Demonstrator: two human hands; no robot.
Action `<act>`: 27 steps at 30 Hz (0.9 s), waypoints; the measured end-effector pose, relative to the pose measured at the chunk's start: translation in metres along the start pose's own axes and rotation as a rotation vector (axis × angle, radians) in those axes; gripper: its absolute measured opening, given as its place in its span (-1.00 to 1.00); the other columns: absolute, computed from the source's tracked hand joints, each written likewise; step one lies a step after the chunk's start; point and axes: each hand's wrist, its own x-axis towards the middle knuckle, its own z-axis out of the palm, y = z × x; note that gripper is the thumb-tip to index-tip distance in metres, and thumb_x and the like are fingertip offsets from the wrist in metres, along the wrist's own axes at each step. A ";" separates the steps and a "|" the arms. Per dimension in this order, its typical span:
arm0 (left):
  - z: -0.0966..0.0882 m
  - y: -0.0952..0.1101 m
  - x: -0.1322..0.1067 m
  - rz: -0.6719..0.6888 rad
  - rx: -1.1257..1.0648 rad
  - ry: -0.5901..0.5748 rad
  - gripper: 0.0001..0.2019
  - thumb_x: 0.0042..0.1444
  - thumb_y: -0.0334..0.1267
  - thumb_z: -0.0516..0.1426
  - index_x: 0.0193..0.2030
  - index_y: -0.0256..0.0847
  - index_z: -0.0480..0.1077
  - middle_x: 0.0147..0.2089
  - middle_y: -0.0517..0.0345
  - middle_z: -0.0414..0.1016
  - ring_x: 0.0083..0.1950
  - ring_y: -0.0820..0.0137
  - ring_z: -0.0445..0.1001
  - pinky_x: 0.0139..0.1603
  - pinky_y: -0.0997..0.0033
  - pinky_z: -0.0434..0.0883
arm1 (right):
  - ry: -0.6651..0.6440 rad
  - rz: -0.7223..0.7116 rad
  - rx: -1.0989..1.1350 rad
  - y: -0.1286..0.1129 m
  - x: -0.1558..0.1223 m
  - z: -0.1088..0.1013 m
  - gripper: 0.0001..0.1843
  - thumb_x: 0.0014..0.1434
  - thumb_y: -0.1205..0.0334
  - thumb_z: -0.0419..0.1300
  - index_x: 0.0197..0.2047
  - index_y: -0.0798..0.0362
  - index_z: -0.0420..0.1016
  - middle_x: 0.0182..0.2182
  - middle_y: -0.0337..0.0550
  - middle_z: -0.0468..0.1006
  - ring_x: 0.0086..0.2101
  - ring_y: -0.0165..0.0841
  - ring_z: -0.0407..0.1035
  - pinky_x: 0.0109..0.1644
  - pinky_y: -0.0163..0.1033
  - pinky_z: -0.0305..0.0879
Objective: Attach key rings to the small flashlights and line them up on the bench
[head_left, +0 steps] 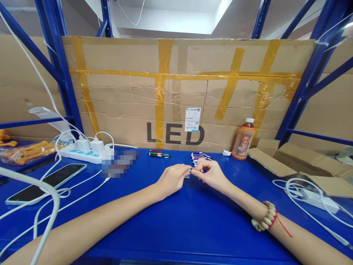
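My left hand (173,179) and my right hand (210,175) meet over the middle of the blue table. Their fingertips pinch a small silvery piece (189,170) between them, mostly covered by the fingers, so its exact kind is unclear. A small metal loop (187,177) shows just below the left fingertips. Right behind my right hand lies a row of slim pen-like metallic sticks (197,156) in blue, silver and dark tones, partly hidden by the hand. Farther left, several similar sticks (159,154) in red, green and black lie together.
A white power strip (85,154), a phone (46,182) and white cables occupy the left. On the right stand an orange drink bottle (243,140), an open cardboard box (300,162) and a coiled cable (300,191). A large cardboard sheet (127,99) closes off the back.
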 end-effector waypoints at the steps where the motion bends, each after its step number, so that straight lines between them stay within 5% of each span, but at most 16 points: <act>1: 0.000 -0.001 0.000 0.004 0.019 0.015 -0.75 0.19 -0.33 -0.08 -0.13 -0.25 0.38 -0.26 0.06 0.49 -0.23 0.39 0.44 -0.19 0.42 0.39 | -0.002 0.070 0.032 -0.001 0.000 0.002 -0.53 -0.20 -0.09 0.31 -0.65 0.12 0.25 -0.65 -0.29 0.26 -0.66 -0.54 0.16 -0.68 -0.41 0.11; 6: 0.001 -0.002 0.000 0.002 0.079 0.041 -0.74 0.20 -0.32 -0.08 -0.11 -0.25 0.39 -0.28 0.05 0.49 -0.26 0.39 0.45 -0.21 0.41 0.40 | -0.003 0.310 0.104 -0.003 -0.001 0.005 -0.56 -0.27 -0.08 0.34 -0.57 0.14 0.35 -0.73 -0.32 0.26 -0.68 -0.54 0.15 -0.72 -0.46 0.12; 13: 0.001 -0.002 0.001 -0.027 0.070 0.048 -0.74 0.19 -0.31 -0.07 -0.09 -0.24 0.38 -0.21 0.05 0.50 -0.19 0.38 0.46 -0.15 0.40 0.41 | -0.037 0.364 0.146 0.000 0.001 0.001 -0.57 -0.19 -0.08 0.31 -0.45 0.15 0.45 -0.71 -0.32 0.28 -0.68 -0.59 0.12 -0.69 -0.49 0.11; 23: -0.004 0.002 0.004 -0.098 -0.054 -0.065 -0.74 0.20 -0.29 -0.07 0.00 -0.16 0.30 -0.05 0.10 0.47 -0.07 0.39 0.44 -0.03 0.40 0.36 | -0.127 0.580 0.235 0.000 0.004 -0.008 -0.45 -0.37 -0.17 0.35 -0.49 0.14 0.40 -0.68 -0.36 0.23 -0.62 -0.62 0.09 -0.65 -0.56 0.04; 27: -0.002 0.000 0.005 -0.179 -0.095 -0.093 -0.77 0.20 -0.29 -0.08 -0.07 -0.17 0.32 -0.11 0.12 0.48 -0.13 0.41 0.45 -0.07 0.43 0.35 | -0.060 0.500 0.140 0.003 0.004 -0.005 -0.48 -0.31 -0.15 0.34 -0.46 0.14 0.42 -0.64 -0.33 0.26 -0.62 -0.60 0.12 -0.65 -0.53 0.08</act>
